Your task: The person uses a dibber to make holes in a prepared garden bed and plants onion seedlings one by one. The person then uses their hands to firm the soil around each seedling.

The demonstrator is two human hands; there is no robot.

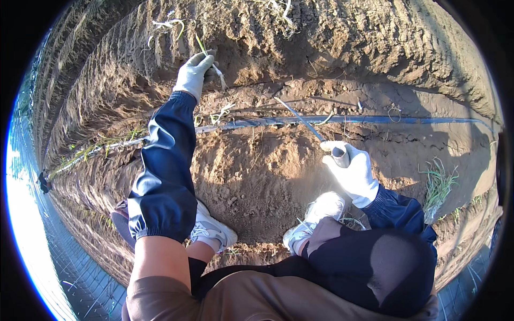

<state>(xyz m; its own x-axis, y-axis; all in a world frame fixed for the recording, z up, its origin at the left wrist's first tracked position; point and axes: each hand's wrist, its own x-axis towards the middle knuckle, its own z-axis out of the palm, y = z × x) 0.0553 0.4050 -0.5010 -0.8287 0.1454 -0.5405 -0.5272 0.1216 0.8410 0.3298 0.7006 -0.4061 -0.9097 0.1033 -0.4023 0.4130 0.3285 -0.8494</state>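
My left hand [194, 73], in a white glove and dark blue sleeve cover, pinches a thin green-and-white seedling [218, 72] with pale roots above the tilled soil. In my right hand [353, 170], also gloved, is a hand tool with a hollow tubular handle [340, 156]; its thin metal rod [299, 117] points up and left across the drip line. What lies at the rod's far end is too small to tell. Pulled plants with pale roots [221, 114] lie on the soil between my hands, and others [168, 24] rest on the ridge beyond my left hand.
A dark drip irrigation line [373, 119] crosses the furrow from side to side. Ridged soil [381, 36] rises beyond it. A bunch of green seedlings [437, 184] lies at the right. My shoes [325, 208] stand apart on the soil. Netting [80, 265] shows at lower left.
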